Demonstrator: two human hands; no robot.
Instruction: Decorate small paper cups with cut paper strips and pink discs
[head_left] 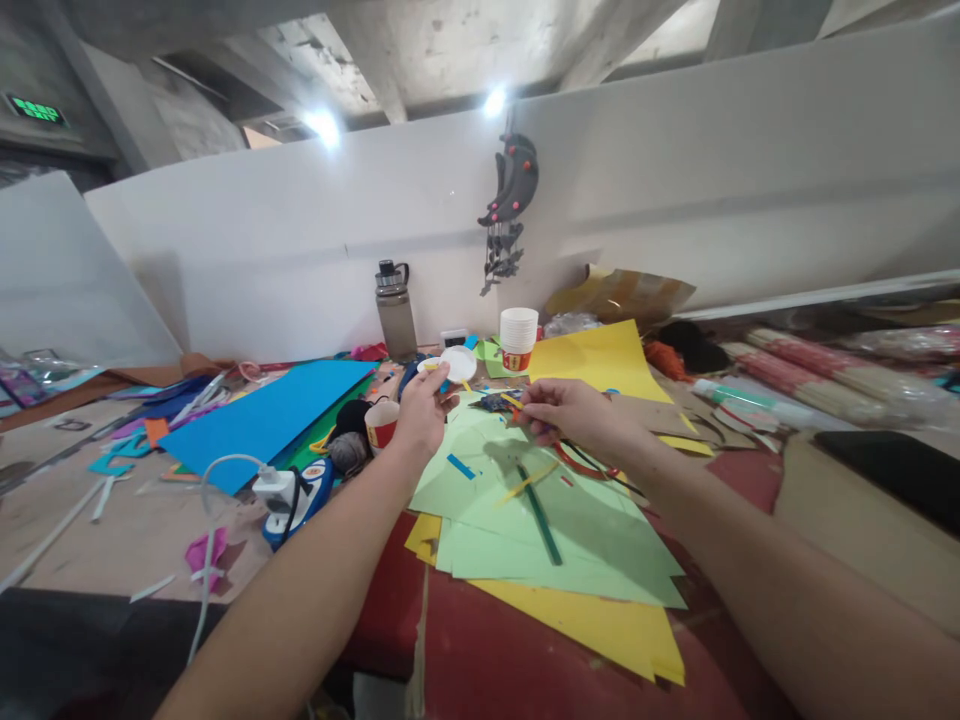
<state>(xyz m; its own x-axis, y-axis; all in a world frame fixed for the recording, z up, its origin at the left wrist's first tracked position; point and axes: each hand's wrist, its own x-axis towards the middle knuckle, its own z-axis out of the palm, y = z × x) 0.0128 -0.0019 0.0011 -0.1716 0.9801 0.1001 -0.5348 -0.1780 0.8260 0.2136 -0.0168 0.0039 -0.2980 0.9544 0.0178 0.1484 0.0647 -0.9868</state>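
My left hand (425,408) is closed, its thumb and fingers pinching a white round piece (458,365) that looks like paper, with bits of yellow at its edge. To the right, my right hand (564,410) is closed with its fingertips around a narrow yellow strip (512,400). Both hands are above a stack of light green paper sheets (480,530). On the sheets lie a dark green strip (541,520), a yellow strip (529,484) and a small blue piece (461,466). Behind the right fingers, a dark patterned object (487,402) is partly hidden.
Stacked paper cups (518,335) stand behind the hands, beside yellow paper (592,358). A red paper cup (381,428) sits near my left wrist. Blue sheet (270,415), power strip (319,490) with cable, and bottle (396,315) are leftward. A black phone-like slab (900,475) lies right.
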